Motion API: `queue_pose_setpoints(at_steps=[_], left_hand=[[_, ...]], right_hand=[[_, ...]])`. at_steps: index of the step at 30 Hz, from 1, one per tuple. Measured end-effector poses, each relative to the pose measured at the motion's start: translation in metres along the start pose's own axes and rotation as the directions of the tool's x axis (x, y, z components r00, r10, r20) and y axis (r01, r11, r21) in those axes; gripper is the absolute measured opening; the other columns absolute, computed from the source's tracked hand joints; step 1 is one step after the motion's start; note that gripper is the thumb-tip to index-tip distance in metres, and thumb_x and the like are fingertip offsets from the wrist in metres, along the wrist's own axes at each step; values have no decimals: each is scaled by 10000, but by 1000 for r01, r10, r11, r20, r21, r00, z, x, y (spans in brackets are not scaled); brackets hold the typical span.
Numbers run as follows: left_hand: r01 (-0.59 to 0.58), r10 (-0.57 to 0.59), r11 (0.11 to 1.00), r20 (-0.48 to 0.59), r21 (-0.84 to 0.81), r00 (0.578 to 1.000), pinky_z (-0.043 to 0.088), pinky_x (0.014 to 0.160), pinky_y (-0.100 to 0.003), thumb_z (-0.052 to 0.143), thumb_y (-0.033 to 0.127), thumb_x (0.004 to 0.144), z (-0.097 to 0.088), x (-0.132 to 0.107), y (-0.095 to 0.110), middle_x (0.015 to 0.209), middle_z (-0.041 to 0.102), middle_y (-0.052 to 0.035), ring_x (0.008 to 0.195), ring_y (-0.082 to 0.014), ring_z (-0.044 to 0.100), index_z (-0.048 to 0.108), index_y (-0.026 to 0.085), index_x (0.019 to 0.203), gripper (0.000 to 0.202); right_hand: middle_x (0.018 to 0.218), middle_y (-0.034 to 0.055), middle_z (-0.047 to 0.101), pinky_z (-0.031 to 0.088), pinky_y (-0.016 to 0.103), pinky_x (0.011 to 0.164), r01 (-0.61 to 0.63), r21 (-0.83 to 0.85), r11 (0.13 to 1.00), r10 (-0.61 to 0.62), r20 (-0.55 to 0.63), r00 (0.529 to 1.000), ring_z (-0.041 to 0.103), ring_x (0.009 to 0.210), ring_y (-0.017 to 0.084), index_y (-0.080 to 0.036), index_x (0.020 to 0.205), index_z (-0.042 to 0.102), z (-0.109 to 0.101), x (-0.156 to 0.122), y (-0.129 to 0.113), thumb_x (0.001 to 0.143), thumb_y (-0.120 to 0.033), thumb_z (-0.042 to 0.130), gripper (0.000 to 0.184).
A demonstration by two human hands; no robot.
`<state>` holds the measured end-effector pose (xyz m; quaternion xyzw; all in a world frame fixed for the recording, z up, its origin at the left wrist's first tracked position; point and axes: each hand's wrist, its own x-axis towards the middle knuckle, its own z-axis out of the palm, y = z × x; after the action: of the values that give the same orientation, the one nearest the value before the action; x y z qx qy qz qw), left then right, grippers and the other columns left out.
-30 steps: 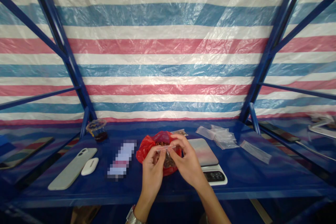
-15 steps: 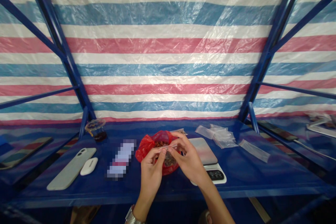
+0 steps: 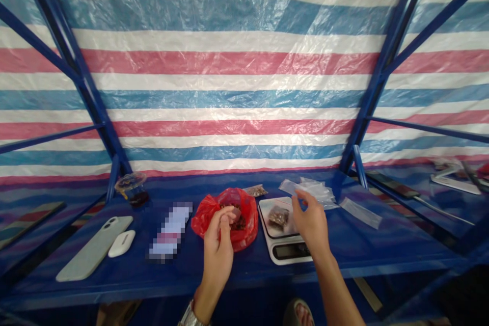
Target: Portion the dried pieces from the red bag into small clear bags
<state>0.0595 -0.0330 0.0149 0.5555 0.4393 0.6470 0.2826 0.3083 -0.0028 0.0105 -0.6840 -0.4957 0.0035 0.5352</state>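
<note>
My left hand (image 3: 219,244) hovers over the near side of a red plastic bag (image 3: 248,234), its fingers curled together and nothing showing in them. Small brown pieces (image 3: 239,221) fill the bag's open middle. On the plate of a white kitchen scale (image 3: 267,232) lies a small clear packet (image 3: 278,217) with brownish contents. Just right of that packet is my right hand (image 3: 312,219), over the scale's right side. Its fingers are bent, with a gap between thumb and forefinger, and hold nothing I can see. It partly covers the plate and the display.
Clear empty bags (image 3: 323,194) lie behind the scale, with a single one (image 3: 361,212) farther right. Another filled packet (image 3: 256,190) rests behind the red bag. To the left are a pale phone (image 3: 95,249), a white earbud case (image 3: 121,243), a blurred-out screen (image 3: 170,232) and a cup (image 3: 133,191).
Both hands have parted. The packet they held together over the red bag now lies on the scale. My right hand has moved right; my left stays near the red bag. The view has shifted slightly.
</note>
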Motion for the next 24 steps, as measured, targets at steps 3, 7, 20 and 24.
queue_pose_setpoints(at_steps=[3,7,20,24], left_hand=[[-34,33,999,14,37,999,543,862,-300,468,495,1031,0,-1,-1,958,718,-67,900,-184,666,722,199,1045,390],[-62,60,996,28,68,998,534,837,-300,455,469,1038,0,-3,-1,926,709,-62,863,-184,653,713,200,993,376],[-59,51,990,61,127,997,534,794,-293,455,472,1031,3,-3,-1,904,718,-60,832,-190,666,712,194,956,386],[-105,94,979,66,177,993,529,815,-298,446,429,1039,1,-3,1,887,723,-50,843,-191,680,710,200,932,365]], right_hand=[[1008,155,764,496,466,886,-62,22,998,65,-133,989,675,901,311,-175,1017,758,-10,4,-2,869,-477,477,438],[996,154,764,495,438,883,-119,137,983,147,-217,965,675,891,297,-169,985,754,-16,7,-4,851,-469,500,415],[1056,134,771,495,419,901,-188,278,942,234,-140,962,686,947,288,-190,1016,754,-13,5,-12,863,-471,539,385],[1068,140,774,495,418,907,-189,284,940,232,-126,965,688,943,286,-187,1032,757,-13,3,-11,873,-468,546,385]])
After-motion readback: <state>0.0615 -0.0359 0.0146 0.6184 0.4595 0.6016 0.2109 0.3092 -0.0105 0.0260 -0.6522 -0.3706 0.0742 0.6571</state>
